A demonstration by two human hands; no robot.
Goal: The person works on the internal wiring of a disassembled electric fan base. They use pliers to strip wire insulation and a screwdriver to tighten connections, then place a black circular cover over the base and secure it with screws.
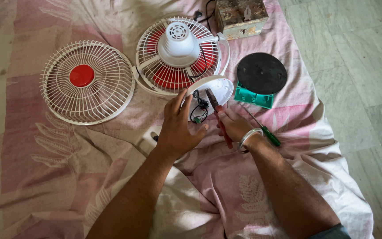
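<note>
A small white table fan lies taken apart on a pink patterned cloth. My left hand (pixel 178 127) rests on the fan's white base (pixel 219 87), which is open with black wires (pixel 200 108) showing inside. My right hand (pixel 234 126) grips red-handled pliers (pixel 214 106), whose jaws point into the open base. The fan body with motor housing (pixel 178 42) and red blades lies just beyond, inside its rear grille. The detached front grille (pixel 87 82) with a red centre cap lies to the left.
A black round disc (pixel 261 73) sits on a green box (pixel 253 97) to the right. A green-handled screwdriver (pixel 266 131) lies beside my right wrist. A worn metal box (pixel 240 17) stands at the top. Bare tiled floor (pixel 359 88) runs along the right.
</note>
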